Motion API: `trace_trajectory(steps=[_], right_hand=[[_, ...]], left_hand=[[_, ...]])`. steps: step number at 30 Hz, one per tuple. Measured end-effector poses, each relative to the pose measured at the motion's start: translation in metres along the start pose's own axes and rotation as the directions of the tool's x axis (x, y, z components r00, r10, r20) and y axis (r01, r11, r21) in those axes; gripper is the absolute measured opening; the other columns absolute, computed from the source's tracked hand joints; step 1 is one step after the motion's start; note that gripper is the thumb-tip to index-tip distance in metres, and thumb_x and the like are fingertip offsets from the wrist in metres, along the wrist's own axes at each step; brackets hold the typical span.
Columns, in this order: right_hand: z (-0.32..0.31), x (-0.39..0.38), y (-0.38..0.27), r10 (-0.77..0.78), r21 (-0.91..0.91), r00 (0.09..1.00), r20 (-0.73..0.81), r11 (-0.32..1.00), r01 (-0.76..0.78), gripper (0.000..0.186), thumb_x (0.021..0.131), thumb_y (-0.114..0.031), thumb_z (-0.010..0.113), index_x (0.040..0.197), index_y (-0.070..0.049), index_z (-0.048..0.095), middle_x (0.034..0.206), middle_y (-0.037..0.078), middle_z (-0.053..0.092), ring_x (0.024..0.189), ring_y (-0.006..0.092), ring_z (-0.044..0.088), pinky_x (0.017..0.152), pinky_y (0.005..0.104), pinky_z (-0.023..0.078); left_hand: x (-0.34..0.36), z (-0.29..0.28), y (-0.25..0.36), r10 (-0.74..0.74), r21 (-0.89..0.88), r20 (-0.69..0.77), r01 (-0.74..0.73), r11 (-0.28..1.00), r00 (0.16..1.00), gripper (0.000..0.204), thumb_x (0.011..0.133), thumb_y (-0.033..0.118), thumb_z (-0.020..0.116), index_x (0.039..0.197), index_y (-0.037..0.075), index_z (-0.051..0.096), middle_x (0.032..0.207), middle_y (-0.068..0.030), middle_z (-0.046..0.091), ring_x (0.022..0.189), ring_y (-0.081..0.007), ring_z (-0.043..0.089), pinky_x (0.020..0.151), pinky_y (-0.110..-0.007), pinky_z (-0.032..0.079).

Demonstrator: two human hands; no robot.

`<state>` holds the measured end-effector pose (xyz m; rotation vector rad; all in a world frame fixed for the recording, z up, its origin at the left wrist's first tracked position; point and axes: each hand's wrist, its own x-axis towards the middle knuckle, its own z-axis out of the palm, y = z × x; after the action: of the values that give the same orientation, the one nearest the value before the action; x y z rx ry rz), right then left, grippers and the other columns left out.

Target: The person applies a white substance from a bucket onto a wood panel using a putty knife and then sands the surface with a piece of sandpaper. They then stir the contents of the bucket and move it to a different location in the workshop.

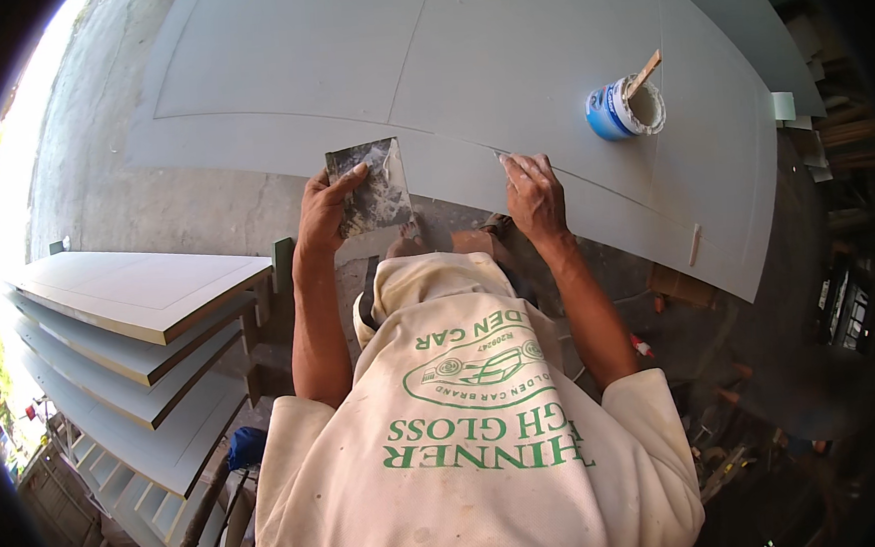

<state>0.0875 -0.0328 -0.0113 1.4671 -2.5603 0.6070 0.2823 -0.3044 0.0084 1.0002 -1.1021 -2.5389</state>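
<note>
My left hand (322,214) grips a thin dark rectangular board (372,189) by its left edge, thumb on top. White paste is smeared over its face and along its right side. My right hand (536,199) is closed in a pinch, fingertips at a thin groove in a large pale grey panel (505,59). Something small may show at the fingertips, too small to name. To the right, a blue and white can (608,113) stands on the panel, its rim caked with white paste. A flat wooden stick (644,73) leans out of it.
Several pale panels (148,291) are stacked on a rack at the left, their edges jutting toward my left arm. A small wooden strip (695,245) lies near the large panel's right front edge. More boards (742,14) stand at the far right.
</note>
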Motion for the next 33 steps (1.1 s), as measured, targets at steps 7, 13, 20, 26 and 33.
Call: trace_trajectory(steps=[7,13,20,26,33], right_hand=[[0.059,0.003,0.021,-0.027,-0.281,1.0,-0.011,0.959,0.022,0.027,0.087,-0.009,0.061,0.108,0.003,0.073,0.111,0.014,0.072,0.1,0.0306,0.065,0.084,0.0402,0.056],[0.044,-0.007,0.051,0.039,-0.203,0.999,0.004,0.978,-0.038,0.024,0.087,-0.007,0.06,0.105,0.002,0.073,0.107,0.013,0.072,0.1,0.0306,0.064,0.084,0.0423,0.054],[0.04,-0.022,0.066,0.077,-0.24,0.996,0.032,0.968,-0.067,0.031,0.088,-0.009,0.061,0.115,0.002,0.073,0.114,0.013,0.072,0.103,0.03,0.064,0.086,0.0432,0.052],[0.03,-0.04,0.058,0.124,-0.176,0.992,0.035,0.978,-0.116,0.029,0.086,-0.007,0.065,0.112,0.001,0.073,0.114,0.014,0.072,0.105,0.0313,0.064,0.09,0.0439,0.052],[0.056,-0.029,0.099,0.439,-0.185,0.892,-0.102,0.873,-0.451,0.019,0.088,-0.009,0.065,0.102,0.001,0.071,0.107,0.021,0.07,0.102,0.0392,0.066,0.091,0.0481,0.054]], left_hand=[[0.01,-0.002,-0.027,-0.057,0.031,-0.021,0.058,0.998,0.998,0.018,0.096,0.008,0.071,0.109,-0.005,0.068,0.094,-0.0104,0.075,0.074,-0.0178,0.075,0.067,-0.032,0.065],[0.01,-0.002,-0.047,-0.045,-0.005,-0.09,0.045,0.999,0.995,0.019,0.096,0.008,0.073,0.109,-0.004,0.069,0.094,-0.0106,0.075,0.074,-0.0183,0.075,0.067,-0.034,0.065],[0.023,-0.007,-0.05,-0.064,-0.003,-0.07,0.064,0.998,0.996,0.018,0.096,0.01,0.073,0.108,-0.003,0.068,0.093,-0.0104,0.075,0.073,-0.0192,0.075,0.065,-0.035,0.065],[0.026,-0.009,-0.051,-0.059,-0.004,-0.035,0.059,0.998,0.998,0.019,0.097,0.011,0.072,0.109,-0.004,0.068,0.094,-0.0105,0.075,0.075,-0.0191,0.075,0.066,-0.035,0.065],[0.028,-0.016,-0.061,-0.051,-0.025,-0.062,0.05,0.998,0.997,0.019,0.097,0.01,0.072,0.11,-0.004,0.069,0.096,-0.0103,0.075,0.078,-0.0188,0.075,0.07,-0.034,0.064]])
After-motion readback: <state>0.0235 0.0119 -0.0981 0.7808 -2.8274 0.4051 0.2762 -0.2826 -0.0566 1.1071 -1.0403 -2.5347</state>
